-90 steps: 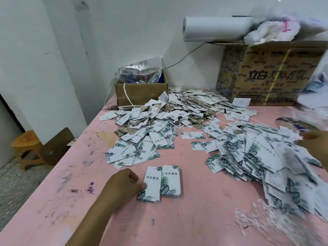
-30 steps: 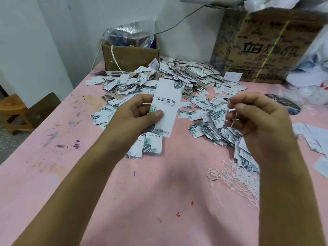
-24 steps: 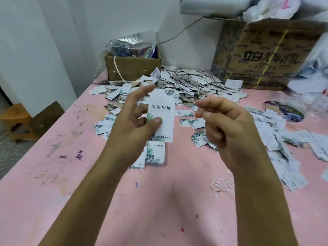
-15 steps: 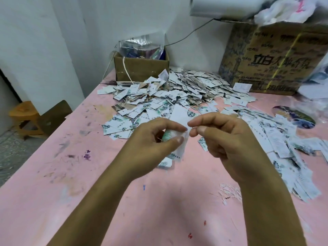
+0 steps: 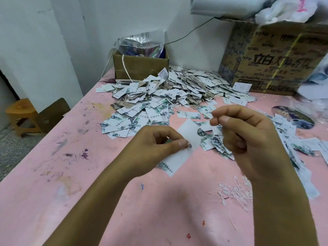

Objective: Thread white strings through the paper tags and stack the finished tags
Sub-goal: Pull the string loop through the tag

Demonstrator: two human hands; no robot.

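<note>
tag [image 5: 186, 137] lower in left hand [image 5: 152, 148]; right hand [image 5: 248, 139] with string [image 5: 212, 119] farther away

**PERSON: ARMS AND GRIPS, HEAD VIEW**

Left forearm [image 5: 92, 201]: bare along its whole visible length, down to the lower edge of view.
Right forearm [image 5: 284, 201]: likewise bare, and broader in view.
Left grip [image 5: 152, 148]: bare skin. Left thumbnail [image 5: 182, 144] is cut short.
Right grip [image 5: 248, 139]: bare skin. Right thumbnail [image 5: 224, 119] is cut short, with a rounded edge.
</note>
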